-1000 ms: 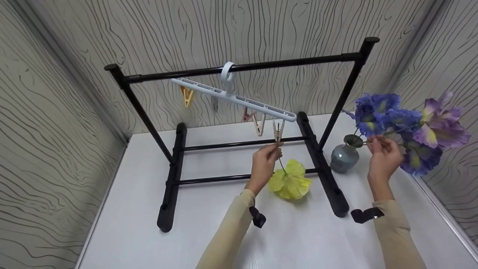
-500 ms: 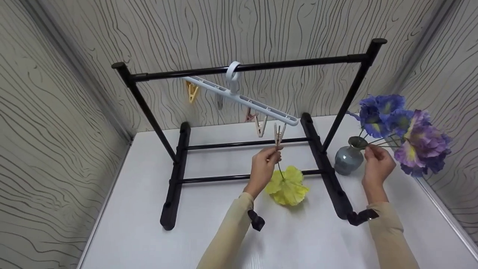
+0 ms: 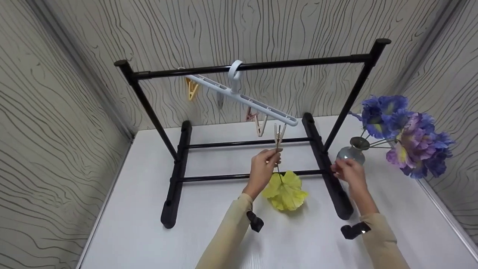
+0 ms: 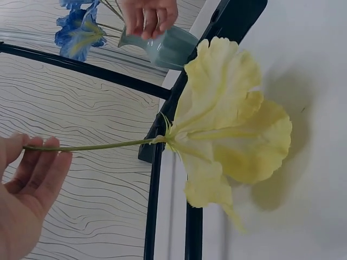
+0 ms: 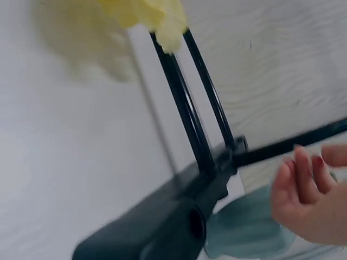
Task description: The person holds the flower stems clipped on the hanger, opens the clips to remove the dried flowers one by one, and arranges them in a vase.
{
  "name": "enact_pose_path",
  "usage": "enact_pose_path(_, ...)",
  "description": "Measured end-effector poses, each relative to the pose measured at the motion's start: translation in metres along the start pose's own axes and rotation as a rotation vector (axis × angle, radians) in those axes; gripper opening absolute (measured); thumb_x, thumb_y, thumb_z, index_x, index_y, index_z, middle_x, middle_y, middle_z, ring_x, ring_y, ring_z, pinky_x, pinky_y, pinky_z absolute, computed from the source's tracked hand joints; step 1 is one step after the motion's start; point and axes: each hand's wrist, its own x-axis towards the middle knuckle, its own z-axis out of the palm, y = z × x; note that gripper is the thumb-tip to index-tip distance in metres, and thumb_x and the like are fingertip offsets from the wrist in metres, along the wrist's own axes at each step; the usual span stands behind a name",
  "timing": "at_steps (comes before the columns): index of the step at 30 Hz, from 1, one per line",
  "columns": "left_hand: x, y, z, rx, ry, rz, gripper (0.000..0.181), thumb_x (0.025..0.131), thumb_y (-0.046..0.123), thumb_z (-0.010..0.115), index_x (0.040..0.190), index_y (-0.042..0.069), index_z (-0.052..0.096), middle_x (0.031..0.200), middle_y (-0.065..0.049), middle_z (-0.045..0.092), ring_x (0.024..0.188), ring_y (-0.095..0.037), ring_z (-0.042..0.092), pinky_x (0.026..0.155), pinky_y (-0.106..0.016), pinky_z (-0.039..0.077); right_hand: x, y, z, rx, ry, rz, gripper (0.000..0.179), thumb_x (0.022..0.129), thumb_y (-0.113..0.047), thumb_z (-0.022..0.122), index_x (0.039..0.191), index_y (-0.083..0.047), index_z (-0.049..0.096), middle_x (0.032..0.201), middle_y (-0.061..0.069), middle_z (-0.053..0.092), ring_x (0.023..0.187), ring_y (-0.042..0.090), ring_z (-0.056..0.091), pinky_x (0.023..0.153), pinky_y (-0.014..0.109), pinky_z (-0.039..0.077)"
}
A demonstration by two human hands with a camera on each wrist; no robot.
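Observation:
My left hand (image 3: 261, 170) pinches the thin green stem (image 4: 103, 146) of a yellow flower (image 3: 285, 191), whose bloom hangs head down in front of the lower rack bar. Right above those fingertips is a pale clothespin (image 3: 279, 135) at the near end of a light-blue hanger (image 3: 254, 105). My right hand (image 3: 351, 173) holds nothing, its fingers loosely bent. It overlaps the lower part of a grey-blue vase (image 3: 350, 153) in the head view. Blue flowers (image 3: 384, 112) and a purple flower (image 3: 410, 144) lean out of the vase to the right.
A black rack (image 3: 298, 63) carries the hanger on its top bar. Other clothespins hang along the hanger, among them a yellow clothespin (image 3: 192, 89) at the far end. The rack's right foot (image 3: 332, 186) lies between the hands on the white table (image 3: 127, 209).
My right hand has let go of the flower stems by the vase mouth and moved left and down. The yellow bloom hangs slightly lower, and the left hand still pinches its stem.

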Motion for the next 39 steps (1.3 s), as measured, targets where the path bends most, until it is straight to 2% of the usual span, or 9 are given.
enact_pose_path(3,-0.001,0.001,-0.001,-0.029,-0.006,-0.013,0.018,0.102,0.0,0.062,0.113,-0.004,0.076,0.087,-0.007,0.068,0.079,-0.01,0.071,0.072,-0.024,0.06,-0.01,-0.012,0.025,-0.049,-0.199,-0.004,0.032,0.112,-0.022,0.047,0.117,0.008,0.059,0.087,-0.005,0.07,0.083,0.005,0.067,0.079,0.022,0.057)
enact_pose_path(6,-0.002,0.002,-0.001,-0.046,-0.016,-0.015,0.018,0.103,0.0,0.061,0.113,-0.004,0.076,0.086,-0.007,0.068,0.078,-0.011,0.071,0.071,-0.024,0.06,-0.021,-0.03,0.048,-0.042,-0.301,-0.053,0.038,0.113,-0.027,0.044,0.122,0.008,0.059,0.097,0.001,0.071,0.091,0.007,0.068,0.085,0.025,0.057)
enact_pose_path(11,-0.003,0.001,-0.001,-0.052,-0.024,-0.015,0.017,0.103,0.001,0.062,0.111,-0.004,0.076,0.085,-0.007,0.069,0.077,-0.011,0.071,0.071,-0.031,0.062,-0.035,-0.061,0.082,0.134,-0.417,-0.185,0.039,0.114,-0.021,0.041,0.133,0.012,0.052,0.116,0.012,0.07,0.108,0.016,0.068,0.094,0.032,0.056)
enact_pose_path(14,-0.005,0.001,-0.003,-0.047,-0.019,-0.011,0.016,0.103,0.001,0.062,0.109,-0.004,0.076,0.084,-0.009,0.069,0.077,-0.013,0.072,0.071,-0.034,0.062,-0.04,-0.076,0.102,0.26,-0.481,-0.241,0.039,0.114,-0.02,0.042,0.136,0.011,0.052,0.12,0.011,0.068,0.114,0.019,0.066,0.098,0.034,0.054)
enact_pose_path(19,-0.008,0.002,-0.004,-0.07,-0.037,-0.019,0.016,0.104,0.002,0.061,0.109,-0.005,0.074,0.086,-0.012,0.07,0.078,-0.013,0.071,0.07,-0.032,0.062,-0.039,-0.088,0.128,0.436,-0.592,-0.23,0.035,0.114,-0.024,0.043,0.13,0.002,0.059,0.116,0.009,0.071,0.113,0.021,0.066,0.102,0.039,0.051)
enact_pose_path(26,-0.014,0.003,0.0,-0.088,-0.047,-0.03,0.014,0.105,0.005,0.06,0.102,-0.004,0.072,0.084,-0.01,0.069,0.076,-0.008,0.069,0.069,-0.032,0.062,-0.033,-0.081,0.139,0.557,-0.799,-0.198,0.041,0.115,-0.025,0.034,0.13,0.002,0.062,0.109,0.013,0.075,0.114,0.027,0.068,0.108,0.045,0.047)
enact_pose_path(30,-0.017,0.004,0.0,-0.116,-0.036,-0.047,0.015,0.105,0.004,0.06,0.102,-0.004,0.072,0.085,-0.013,0.07,0.076,-0.008,0.069,0.069,-0.026,0.061,-0.029,-0.079,0.142,0.669,-0.857,-0.167,0.039,0.115,-0.019,0.033,0.122,0.001,0.066,0.106,0.013,0.074,0.11,0.026,0.068,0.105,0.044,0.05)
enact_pose_path(33,-0.021,0.005,0.0,-0.151,-0.045,-0.067,0.014,0.104,0.003,0.06,0.103,-0.005,0.072,0.087,-0.012,0.071,0.078,-0.008,0.069,0.072,-0.029,0.061,-0.029,-0.08,0.143,0.73,-0.874,-0.14,0.037,0.115,-0.017,0.033,0.117,0.001,0.066,0.104,0.013,0.072,0.106,0.025,0.068,0.103,0.043,0.051)
enact_pose_path(39,-0.037,0.002,0.004,-0.211,-0.132,-0.173,0.011,0.103,0.003,0.063,0.104,-0.005,0.07,0.089,-0.01,0.07,0.079,-0.006,0.066,0.075,-0.03,0.061,-0.031,-0.085,0.146,0.812,-0.816,-0.078,0.037,0.115,-0.015,0.034,0.11,0.0,0.067,0.1,0.012,0.07,0.098,0.023,0.069,0.096,0.041,0.053)
